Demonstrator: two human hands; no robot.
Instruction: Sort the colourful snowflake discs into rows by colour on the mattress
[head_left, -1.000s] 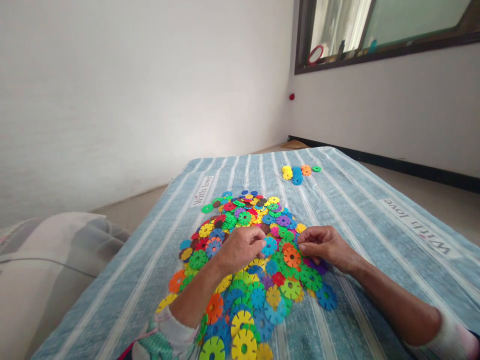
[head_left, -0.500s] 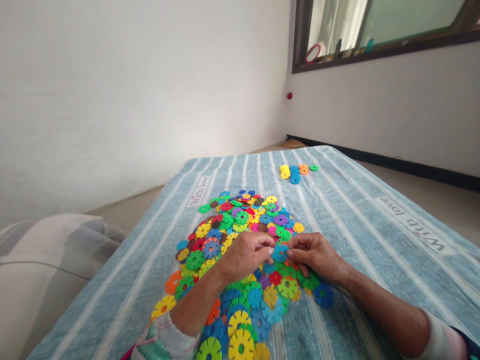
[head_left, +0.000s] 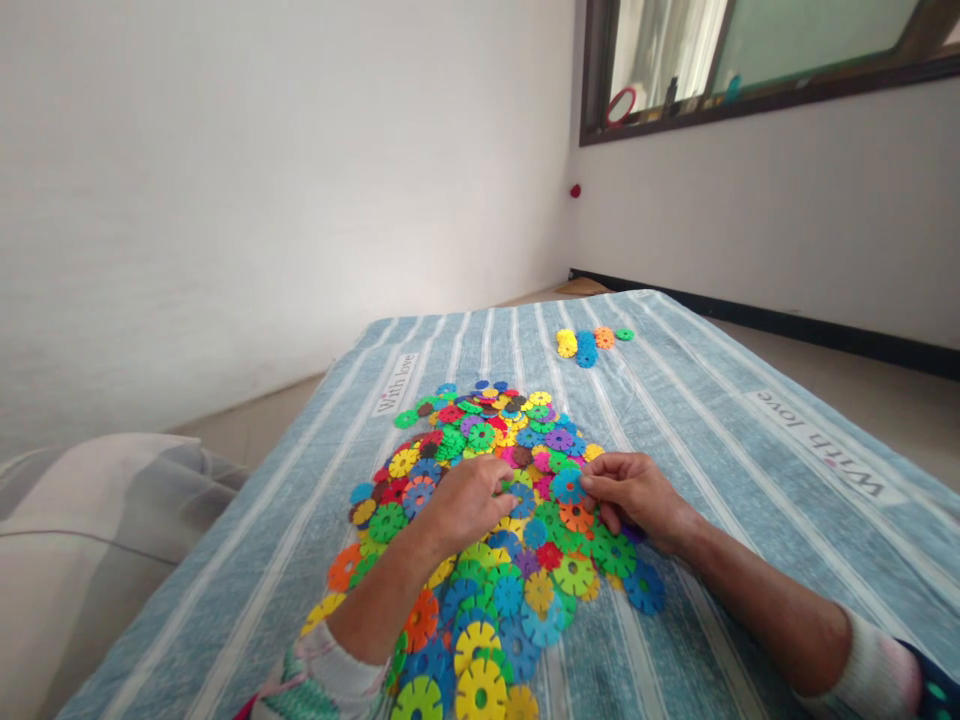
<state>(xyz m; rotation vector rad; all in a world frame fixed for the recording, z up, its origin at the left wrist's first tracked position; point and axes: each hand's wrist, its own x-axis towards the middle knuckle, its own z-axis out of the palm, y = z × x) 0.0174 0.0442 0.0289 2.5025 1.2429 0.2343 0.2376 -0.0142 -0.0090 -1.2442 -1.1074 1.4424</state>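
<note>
A heap of colourful notched plastic discs [head_left: 480, 690] spreads over the cloth in front of me. Pinched between the thumb and forefinger of my right hand [head_left: 637, 497] is a blue disc [head_left: 568, 485], held over the heap's right side. My left hand [head_left: 474, 500] hovers over the middle of the heap, its fingers bent and its thumb apart from the forefinger. A bit of green shows beside those fingertips; whether they touch it is unclear. Near my right hand lie an orange disc [head_left: 576, 518] and a green disc [head_left: 613, 552].
Toward the far end of the striped blue cloth [head_left: 739, 440] sit small groups of discs: yellow [head_left: 566, 345], blue [head_left: 586, 350], orange [head_left: 604, 338] and a green one [head_left: 624, 334]. A draped checked cover [head_left: 97, 540] is at the left, walls behind.
My hands have moved apart: the left has shifted left, away from the blue disc, and its fingers have parted. The right still holds the disc, with more of the heap visible between them.
</note>
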